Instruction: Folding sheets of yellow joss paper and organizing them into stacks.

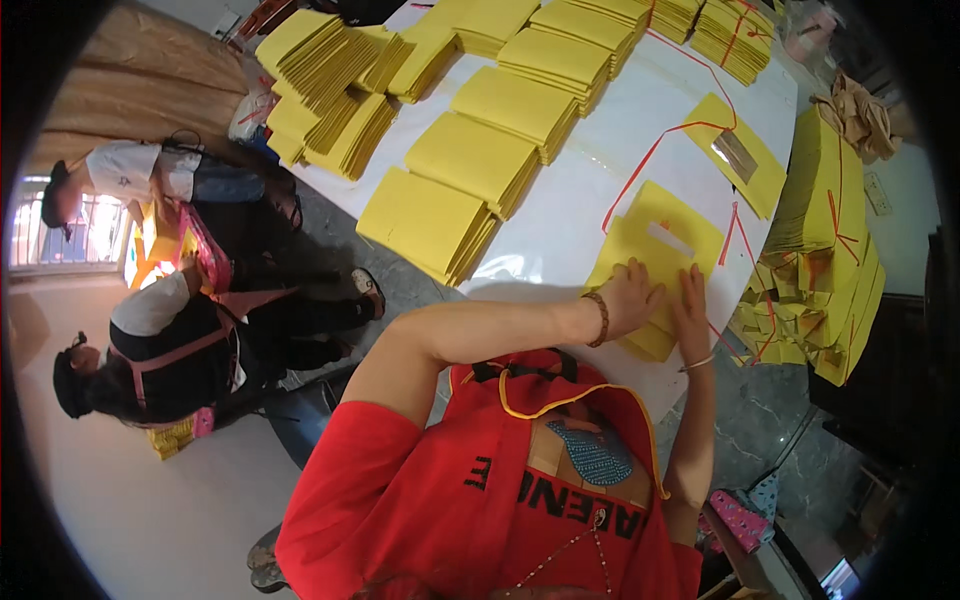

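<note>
On the white tabletop [545, 240] lies a yellow paper sheet or envelope [638, 225] with a pale strip [671, 239] across it. My left hand [632, 300], with a beaded bracelet at its wrist, lies over its near part with fingers stretched out. Close beside it, my right hand [690, 310] rests at the right edge, fingers extended upward, a light bangle on the wrist. Neither hand grips anything. Just beyond lies another yellow paper piece [765, 180] with a rectangular window-like patch [735, 156]. A red string [640, 175] runs across the table nearby.
Rows of stacked yellow paper [470, 160] cover the table's left and far side, some bundles [735, 40] tied with red string. More tied yellow bundles [808, 215] stand right of the table. Two people [165, 325] are at the left, beside a window.
</note>
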Motion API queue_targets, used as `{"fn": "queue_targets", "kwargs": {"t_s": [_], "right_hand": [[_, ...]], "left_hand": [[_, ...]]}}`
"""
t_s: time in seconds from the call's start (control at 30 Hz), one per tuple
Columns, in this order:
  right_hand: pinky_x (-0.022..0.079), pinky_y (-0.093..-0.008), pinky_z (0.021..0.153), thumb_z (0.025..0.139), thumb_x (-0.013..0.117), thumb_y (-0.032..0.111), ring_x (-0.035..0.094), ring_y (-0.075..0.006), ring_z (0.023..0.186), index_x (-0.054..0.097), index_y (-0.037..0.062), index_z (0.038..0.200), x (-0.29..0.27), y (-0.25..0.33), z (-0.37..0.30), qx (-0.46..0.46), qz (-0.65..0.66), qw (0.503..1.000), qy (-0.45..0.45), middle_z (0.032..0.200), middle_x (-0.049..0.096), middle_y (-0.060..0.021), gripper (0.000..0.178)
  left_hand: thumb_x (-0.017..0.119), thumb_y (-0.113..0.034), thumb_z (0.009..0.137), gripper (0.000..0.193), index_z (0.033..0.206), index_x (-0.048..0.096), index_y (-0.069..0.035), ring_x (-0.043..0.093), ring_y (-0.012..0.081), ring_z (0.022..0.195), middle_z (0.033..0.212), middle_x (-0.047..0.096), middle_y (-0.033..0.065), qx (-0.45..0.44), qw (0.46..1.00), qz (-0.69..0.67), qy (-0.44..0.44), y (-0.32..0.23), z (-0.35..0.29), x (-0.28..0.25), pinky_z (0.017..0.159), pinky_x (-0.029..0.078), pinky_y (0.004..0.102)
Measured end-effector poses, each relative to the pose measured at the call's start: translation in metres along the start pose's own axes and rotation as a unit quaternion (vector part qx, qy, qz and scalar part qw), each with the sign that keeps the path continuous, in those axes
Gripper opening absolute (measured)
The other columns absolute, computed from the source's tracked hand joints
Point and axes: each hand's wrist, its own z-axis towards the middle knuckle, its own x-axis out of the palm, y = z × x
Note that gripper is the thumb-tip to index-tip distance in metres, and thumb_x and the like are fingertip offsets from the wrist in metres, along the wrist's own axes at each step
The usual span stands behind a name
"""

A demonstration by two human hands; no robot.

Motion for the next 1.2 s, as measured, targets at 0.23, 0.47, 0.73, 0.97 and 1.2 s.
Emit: {"fn": "queue_targets", "kwargs": {"t_s": [0.23, 0.47, 0.73, 0.97, 1.2], "right_hand": [[0.03, -0.0313, 0.102, 0.093, 0.042, 0.014, 0.039, -0.0176, 0.122, 0.038, -0.0034, 0.131, -0.031, 0.08, 0.001, 0.063, 0.27, 0.941, -0.195, 0.135, 0.041, -0.0102, 0.042], [0.045, -0.0261, 0.077, 0.093, 0.047, 0.025, 0.056, -0.0126, 0.098, 0.047, 0.0027, 0.124, 0.023, 0.113, -0.012, 0.139, 0.317, 0.937, -0.042, 0.112, 0.057, -0.0075, 0.039], [0.037, -0.0536, 0.085, 0.078, 0.056, 0.057, 0.037, -0.0292, 0.121, 0.023, 0.0135, 0.138, 0.19, 0.207, 0.023, 0.308, 0.41, 0.804, 0.301, 0.138, 0.032, -0.0098, 0.081], [0.033, -0.0375, 0.1, 0.068, 0.075, 0.024, 0.036, -0.0292, 0.122, 0.027, 0.0028, 0.134, 0.255, 0.215, 0.033, 0.298, 0.363, 0.875, 0.118, 0.133, 0.031, -0.0192, 0.084], [0.039, -0.0343, 0.095, 0.071, 0.071, 0.013, 0.046, -0.0252, 0.113, 0.031, 0.0022, 0.132, 0.276, 0.197, 0.027, 0.244, 0.443, 0.858, 0.09, 0.123, 0.044, -0.0139, 0.074]], "left_hand": [[0.052, -0.016, 0.075, 0.042, 0.115, 0.054, -0.003, 0.056, 0.0351, 0.095, 0.109, 0.056, 0.0218, -0.016, 0.988, -0.155, -0.001, 0.033, -0.01, -0.032, 0.071, 0.047, 0.04], [0.054, -0.014, 0.073, 0.04, 0.111, 0.061, -0.019, 0.054, 0.0243, 0.107, 0.114, 0.058, 0.0087, -0.137, 0.95, 0.082, -0.268, 0.143, -0.162, -0.118, 0.092, 0.038, 0.0399], [0.053, -0.014, 0.075, 0.045, 0.119, 0.054, -0.021, 0.049, 0.0231, 0.11, 0.119, 0.053, 0.0064, -0.228, 0.966, 0.103, -0.073, 0.171, -0.243, -0.073, 0.091, 0.036, 0.0432], [0.057, -0.015, 0.072, 0.057, 0.129, 0.047, -0.02, 0.023, 0.0289, 0.133, 0.14, 0.035, 0.0117, -0.285, 0.926, -0.246, 0.04, 0.209, -0.265, -0.067, 0.107, 0.017, 0.0466], [0.074, -0.036, 0.072, 0.102, 0.137, 0.011, 0.01, 0.057, 0.0181, 0.093, 0.113, 0.054, 0.0175, -0.534, 0.657, -0.532, 0.005, 0.241, -0.263, -0.04, 0.073, 0.049, 0.0287]]}}
